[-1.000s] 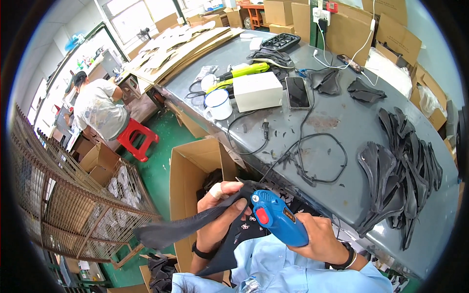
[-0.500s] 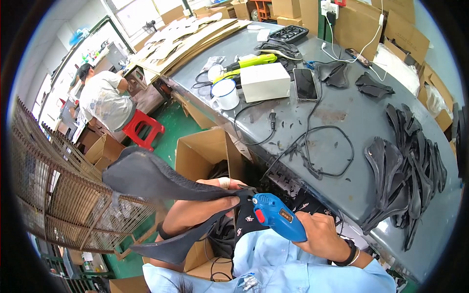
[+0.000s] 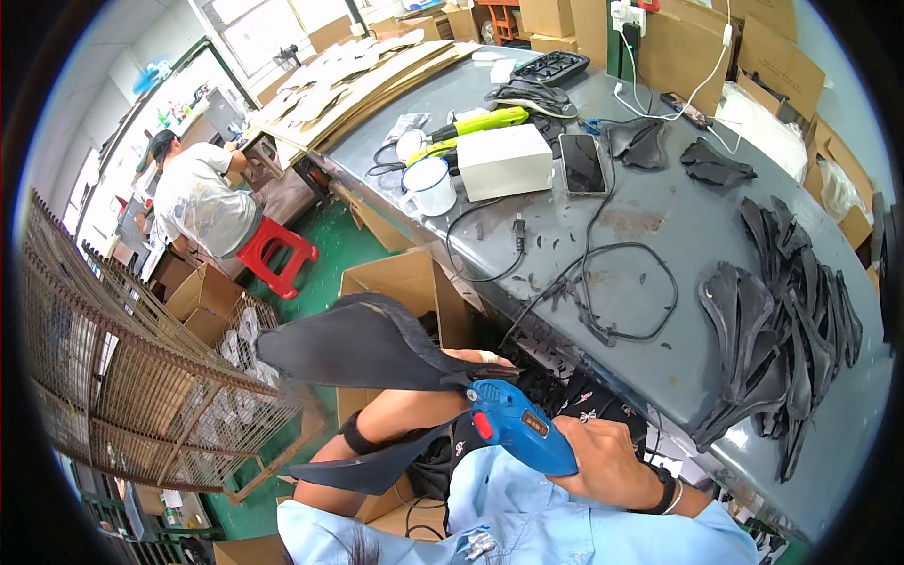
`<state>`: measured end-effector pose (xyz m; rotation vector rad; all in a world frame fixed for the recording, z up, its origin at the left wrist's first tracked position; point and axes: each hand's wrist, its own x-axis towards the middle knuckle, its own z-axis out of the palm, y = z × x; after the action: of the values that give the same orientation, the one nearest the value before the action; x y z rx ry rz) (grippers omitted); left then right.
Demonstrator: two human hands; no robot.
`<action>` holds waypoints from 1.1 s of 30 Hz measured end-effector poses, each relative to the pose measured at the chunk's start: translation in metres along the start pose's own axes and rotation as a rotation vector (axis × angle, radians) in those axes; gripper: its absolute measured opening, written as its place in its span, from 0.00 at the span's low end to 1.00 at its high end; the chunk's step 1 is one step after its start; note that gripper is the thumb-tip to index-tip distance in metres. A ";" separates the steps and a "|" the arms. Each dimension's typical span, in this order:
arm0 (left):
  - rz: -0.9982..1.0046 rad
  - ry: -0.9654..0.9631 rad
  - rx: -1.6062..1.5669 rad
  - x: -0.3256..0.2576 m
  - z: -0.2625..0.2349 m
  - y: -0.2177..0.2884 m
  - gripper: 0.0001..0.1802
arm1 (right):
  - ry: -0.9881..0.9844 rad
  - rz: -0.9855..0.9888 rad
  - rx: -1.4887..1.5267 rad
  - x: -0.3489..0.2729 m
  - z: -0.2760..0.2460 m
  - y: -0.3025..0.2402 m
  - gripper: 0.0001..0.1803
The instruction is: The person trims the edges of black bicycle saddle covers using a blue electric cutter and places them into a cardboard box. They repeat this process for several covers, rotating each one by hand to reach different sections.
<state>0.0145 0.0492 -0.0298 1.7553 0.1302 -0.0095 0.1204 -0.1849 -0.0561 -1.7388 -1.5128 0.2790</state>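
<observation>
My left hand grips a black saddle-shaped piece of padded material by its narrow end. Its wide end points left over the cardboard box, and a second black flap hangs below. Much of my left hand is hidden behind the piece. My right hand is wrapped around a blue handheld power cutter with a red button. The tool's head meets the narrow end of the piece beside my left fingers; its blade cannot be made out.
On the grey table lie a pile of black pieces, a looped cable, a phone, a white box and an enamel mug. An open cardboard box and wire cage stand left. A person sits beyond.
My left hand and the black piece have moved right and turned, so its broad face shows more. The blue cutter has shifted slightly left and down along with my right hand.
</observation>
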 end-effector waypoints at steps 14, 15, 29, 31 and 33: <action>0.502 0.918 -0.538 0.003 0.020 0.021 0.20 | 0.014 0.122 -0.046 0.003 0.001 0.011 0.31; 0.522 0.947 -0.502 0.003 0.023 0.017 0.19 | 0.014 0.128 -0.037 0.003 0.001 0.010 0.30; 0.619 1.080 -0.672 0.012 0.061 0.000 0.18 | -0.015 0.169 0.096 0.016 0.000 -0.004 0.29; 0.626 1.064 -0.671 0.013 0.062 -0.001 0.18 | -0.013 0.178 0.099 0.018 0.000 -0.006 0.30; 0.635 1.050 -0.668 0.012 0.063 0.000 0.18 | 0.001 0.158 0.073 0.018 0.001 -0.008 0.30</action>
<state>0.0306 -0.0111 -0.0424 0.9173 0.2857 1.2755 0.1188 -0.1683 -0.0452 -1.8022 -1.3501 0.4083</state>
